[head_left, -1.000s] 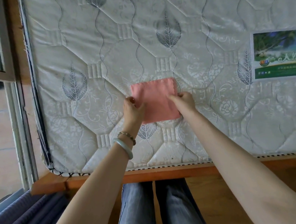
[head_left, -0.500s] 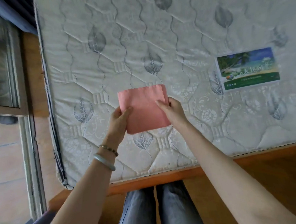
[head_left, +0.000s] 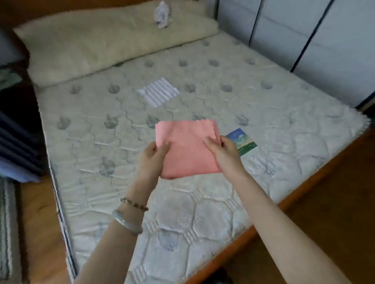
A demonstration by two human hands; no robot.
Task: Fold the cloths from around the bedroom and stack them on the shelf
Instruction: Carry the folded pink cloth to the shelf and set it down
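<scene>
A folded pink cloth is held in the air above the near half of the mattress. It is pinched at one side by the left hand and at the other by the right hand, with each thumb pressed on the upper face. The cloth's wavy edge is turned toward the mattress's head end. A striped cloth is laid flat near the mattress's middle. A pale crumpled cloth is seen on the pillow at the head end. A printed label on the mattress surface is partly covered by the right hand. A bangle and a beaded bracelet are worn on the left wrist. The mattress's near edge is bordered by an orange wooden frame, and blue curtain folds are seen off its left side.
</scene>
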